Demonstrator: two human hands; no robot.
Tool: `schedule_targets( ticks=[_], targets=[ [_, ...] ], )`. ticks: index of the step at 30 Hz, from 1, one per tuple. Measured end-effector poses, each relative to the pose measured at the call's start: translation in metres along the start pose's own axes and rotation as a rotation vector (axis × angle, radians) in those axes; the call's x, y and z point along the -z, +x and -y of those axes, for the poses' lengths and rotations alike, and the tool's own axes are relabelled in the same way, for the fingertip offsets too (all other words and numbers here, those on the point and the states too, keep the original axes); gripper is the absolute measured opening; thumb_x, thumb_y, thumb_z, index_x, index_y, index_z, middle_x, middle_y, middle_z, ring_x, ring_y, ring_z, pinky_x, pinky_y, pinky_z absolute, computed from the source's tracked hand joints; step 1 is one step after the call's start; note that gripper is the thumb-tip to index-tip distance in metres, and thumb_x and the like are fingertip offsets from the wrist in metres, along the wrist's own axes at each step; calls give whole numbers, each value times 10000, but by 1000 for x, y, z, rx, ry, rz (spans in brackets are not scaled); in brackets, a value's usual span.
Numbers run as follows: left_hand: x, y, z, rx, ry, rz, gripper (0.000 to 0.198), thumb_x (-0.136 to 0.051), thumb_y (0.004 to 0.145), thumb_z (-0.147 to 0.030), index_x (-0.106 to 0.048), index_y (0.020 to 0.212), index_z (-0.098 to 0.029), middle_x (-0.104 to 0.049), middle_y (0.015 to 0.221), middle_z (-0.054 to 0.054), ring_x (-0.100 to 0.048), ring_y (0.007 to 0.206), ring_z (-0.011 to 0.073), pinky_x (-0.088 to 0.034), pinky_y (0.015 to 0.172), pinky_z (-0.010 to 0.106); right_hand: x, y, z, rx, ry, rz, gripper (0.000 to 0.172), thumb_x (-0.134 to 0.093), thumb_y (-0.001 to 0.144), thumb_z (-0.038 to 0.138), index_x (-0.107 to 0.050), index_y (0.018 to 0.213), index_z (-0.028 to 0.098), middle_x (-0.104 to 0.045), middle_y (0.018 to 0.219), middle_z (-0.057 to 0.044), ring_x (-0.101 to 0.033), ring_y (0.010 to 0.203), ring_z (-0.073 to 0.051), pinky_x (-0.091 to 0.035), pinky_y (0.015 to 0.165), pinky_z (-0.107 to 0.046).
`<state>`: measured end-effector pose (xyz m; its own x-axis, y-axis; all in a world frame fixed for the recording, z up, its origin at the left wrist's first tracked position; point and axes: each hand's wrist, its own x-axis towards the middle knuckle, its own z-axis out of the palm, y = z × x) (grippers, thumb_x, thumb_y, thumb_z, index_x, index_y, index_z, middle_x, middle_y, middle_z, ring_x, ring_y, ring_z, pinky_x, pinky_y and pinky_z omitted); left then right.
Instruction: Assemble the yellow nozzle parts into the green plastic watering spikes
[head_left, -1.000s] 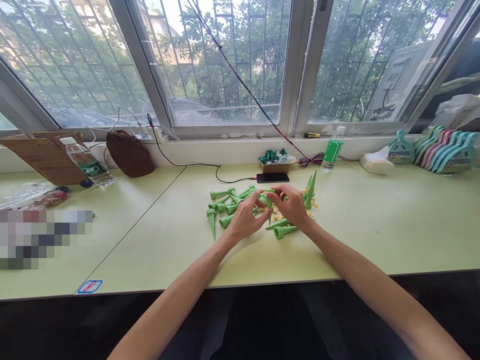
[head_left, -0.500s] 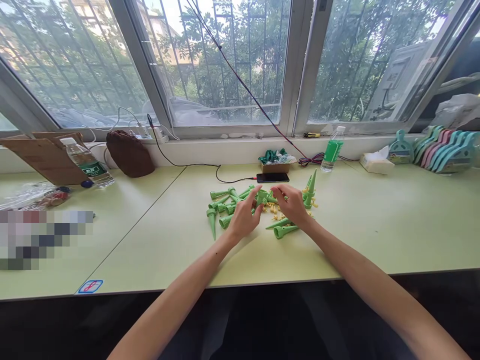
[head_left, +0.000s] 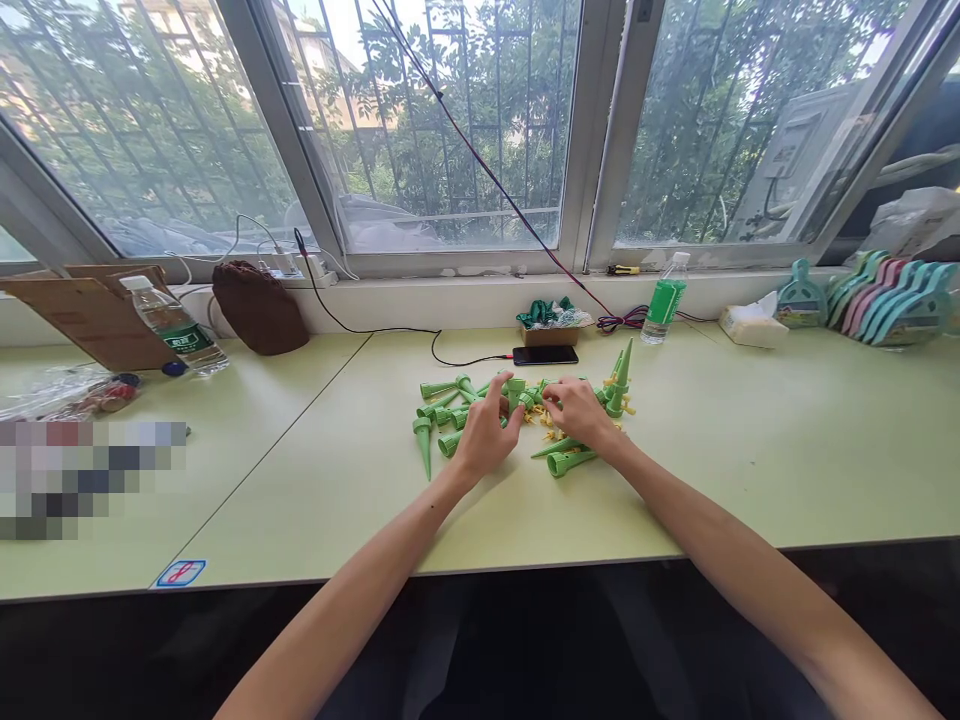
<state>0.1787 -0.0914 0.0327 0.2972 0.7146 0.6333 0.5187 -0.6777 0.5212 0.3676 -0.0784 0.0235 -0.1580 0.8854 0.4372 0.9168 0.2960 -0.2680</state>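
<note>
My left hand [head_left: 481, 438] is closed around a green plastic cone-shaped spike [head_left: 515, 390], its wide collared end up between thumb and fingers. Just to the right, my right hand [head_left: 581, 412] has its fingertips pinched together over the pile; whatever they hold is too small to make out. Several more spikes lie around both hands, among them a loose spike [head_left: 423, 446] at the left and a capped spike [head_left: 570, 461] in front of the right hand. Small yellow plastic pieces [head_left: 550, 436] are scattered between the hands. Beyond the right hand, a green spike [head_left: 621, 380] stands point up.
Behind the pile lies a black phone [head_left: 545, 355] on a cable, near a small cardboard box [head_left: 556, 335]. A water bottle [head_left: 665, 300] and a tissue pack [head_left: 754, 326] stand right of it. At the left are another bottle [head_left: 180, 330] and a brown bag [head_left: 259, 308].
The spike in my left hand has turned more upright. My right hand has dropped slightly, and its fingers have come together in a pinch.
</note>
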Motion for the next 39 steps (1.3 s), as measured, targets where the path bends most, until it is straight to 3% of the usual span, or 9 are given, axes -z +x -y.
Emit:
schedule_targets(
  ticks=[7, 39],
  targets=[
    [1, 0, -1, 9, -19, 2, 451, -560, 890, -288, -440, 1315, -198, -532, 636, -53, -427, 476, 93, -364, 555, 229, -3, 1, -4, 9, -39, 77, 230, -531, 908, 220, -757, 906, 178, -614, 871, -92, -546, 826, -190, -331, 770, -292],
    [2, 1, -4, 4, -23, 21, 427, -572, 868, -271, -470, 1277, -205, -535, 625, -57, -454, 505, 102, -391, 594, 236, -5, 4, -2, 103, -128, 117, 256, -531, 903, 139, -767, 806, 171, -632, 824, -93, -568, 836, -209, -371, 753, -313]
  ],
)
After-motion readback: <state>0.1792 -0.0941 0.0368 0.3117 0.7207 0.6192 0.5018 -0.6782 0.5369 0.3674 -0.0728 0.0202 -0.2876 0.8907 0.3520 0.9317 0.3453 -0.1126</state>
